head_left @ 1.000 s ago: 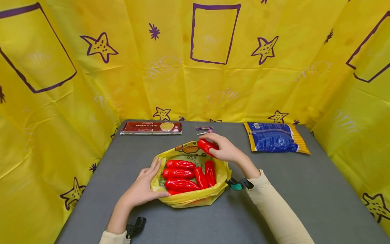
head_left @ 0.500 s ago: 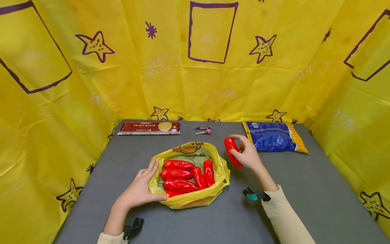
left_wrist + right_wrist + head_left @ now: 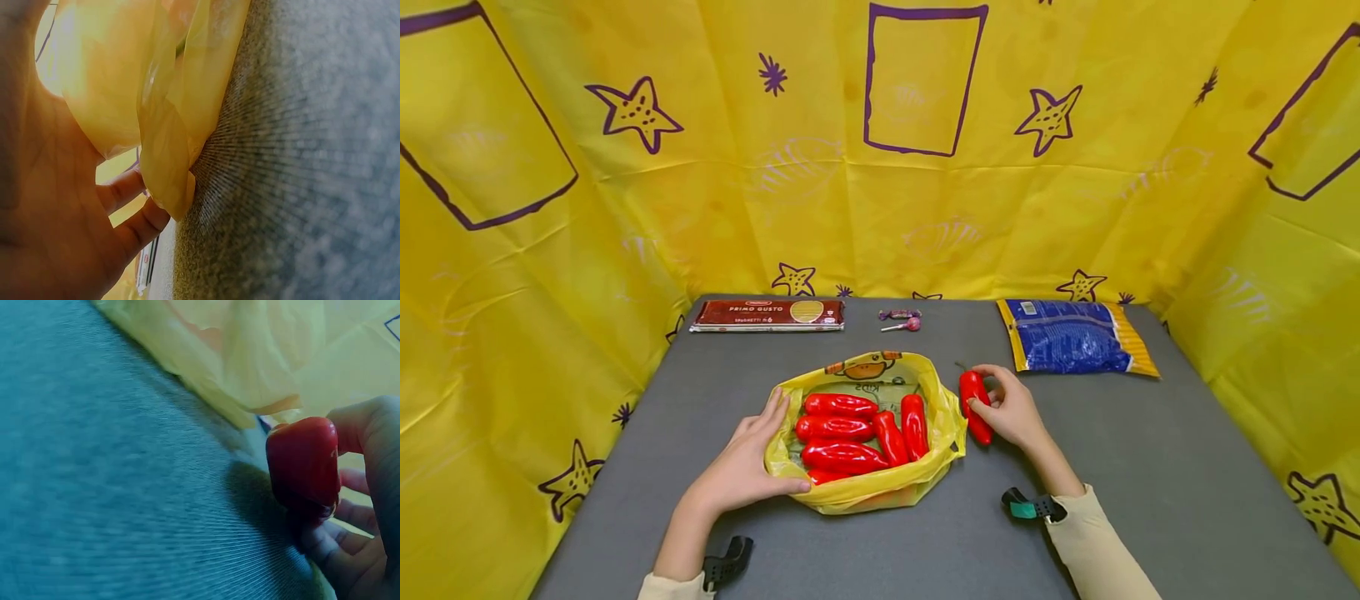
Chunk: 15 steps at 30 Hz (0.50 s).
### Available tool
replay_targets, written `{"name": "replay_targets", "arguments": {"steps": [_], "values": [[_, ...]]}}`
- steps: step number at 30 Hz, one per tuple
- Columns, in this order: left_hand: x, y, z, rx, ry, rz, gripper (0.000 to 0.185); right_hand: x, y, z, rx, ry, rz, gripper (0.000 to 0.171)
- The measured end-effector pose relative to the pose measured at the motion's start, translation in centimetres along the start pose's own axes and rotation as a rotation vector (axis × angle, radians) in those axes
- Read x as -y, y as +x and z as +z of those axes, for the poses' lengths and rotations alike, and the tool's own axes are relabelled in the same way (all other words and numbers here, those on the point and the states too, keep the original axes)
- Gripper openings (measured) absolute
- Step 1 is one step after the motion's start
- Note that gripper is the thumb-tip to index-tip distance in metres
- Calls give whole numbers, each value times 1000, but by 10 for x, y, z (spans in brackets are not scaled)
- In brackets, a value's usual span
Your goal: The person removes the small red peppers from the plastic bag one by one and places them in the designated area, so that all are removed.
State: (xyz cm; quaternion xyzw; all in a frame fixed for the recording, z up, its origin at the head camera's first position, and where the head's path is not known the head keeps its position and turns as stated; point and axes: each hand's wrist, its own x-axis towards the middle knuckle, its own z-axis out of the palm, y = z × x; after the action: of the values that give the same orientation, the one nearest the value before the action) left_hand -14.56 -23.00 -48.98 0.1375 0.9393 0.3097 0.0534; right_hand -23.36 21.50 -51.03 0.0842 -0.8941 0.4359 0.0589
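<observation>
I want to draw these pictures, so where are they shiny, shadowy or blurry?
Head view: white glints on the red peppers inside the yellow bag; left wrist view: a bright glow at the bag's left edge, and the table soft and blurry toward the right; right wrist view: a bluish tint, with a dark shadow on the table beside the held pepper.

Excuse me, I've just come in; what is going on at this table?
A person's right hand holds a red pepper just to the right of an open yellow bag; I can't tell whether the pepper touches the table. The left hand touches the bag's left side. Several other red peppers lie inside the bag. Farther back lie a spaghetti pack, a wrapped candy, a lollipop and a blue-and-yellow packet.
</observation>
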Motion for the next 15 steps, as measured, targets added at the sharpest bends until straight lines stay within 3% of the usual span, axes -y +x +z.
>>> {"name": "replay_targets", "arguments": {"steps": [9, 15], "values": [[-2, -1, 0, -5, 2, -2, 132, -9, -6, 9, -68, -9, -71, 50], [-2, 0, 0, 2, 4, -13, 132, -16, -8, 8, -43, 65, -35, 51]]}}
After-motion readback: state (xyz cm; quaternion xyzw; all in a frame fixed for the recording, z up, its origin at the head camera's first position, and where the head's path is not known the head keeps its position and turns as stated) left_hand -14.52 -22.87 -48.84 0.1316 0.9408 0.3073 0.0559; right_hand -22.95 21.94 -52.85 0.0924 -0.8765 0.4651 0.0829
